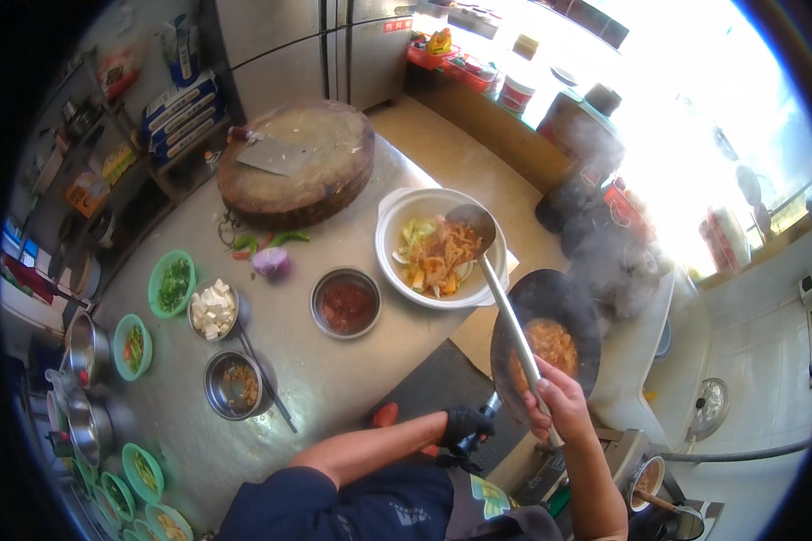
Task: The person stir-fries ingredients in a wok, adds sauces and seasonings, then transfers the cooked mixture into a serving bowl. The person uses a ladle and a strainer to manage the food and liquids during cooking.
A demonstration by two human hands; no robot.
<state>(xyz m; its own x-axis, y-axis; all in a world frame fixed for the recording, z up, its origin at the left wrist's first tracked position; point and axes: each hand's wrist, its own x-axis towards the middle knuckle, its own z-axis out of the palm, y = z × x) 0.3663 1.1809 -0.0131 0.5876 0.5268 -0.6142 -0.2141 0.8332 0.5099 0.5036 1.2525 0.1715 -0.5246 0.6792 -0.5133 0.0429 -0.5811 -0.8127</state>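
In my bare right hand (560, 399) is the long metal handle of a ladle (477, 226). Its bowl is over the right side of a white pot (396, 267), at the rim of the food. Inside the pot lie cabbage and cooked meat in sauce (443, 253). My left hand (465, 427), in a black glove, grips the handle of a wok (585, 304). The steaming wok is off the counter's edge, just right of the pot, with more saucy food (548, 348) in it. A metal bowl of red-brown sauce (345, 302) stands left of the pot.
A cleaver (274, 155) lies on a thick round chopping block (325, 176). Chopsticks (267, 375) lean by bowls of white cubes (213, 309) and brown bits (240, 385). Green bowls (172, 284) line the counter's left. A purple onion (271, 262) lies near peppers (289, 238). Steam partly hides the stove side.
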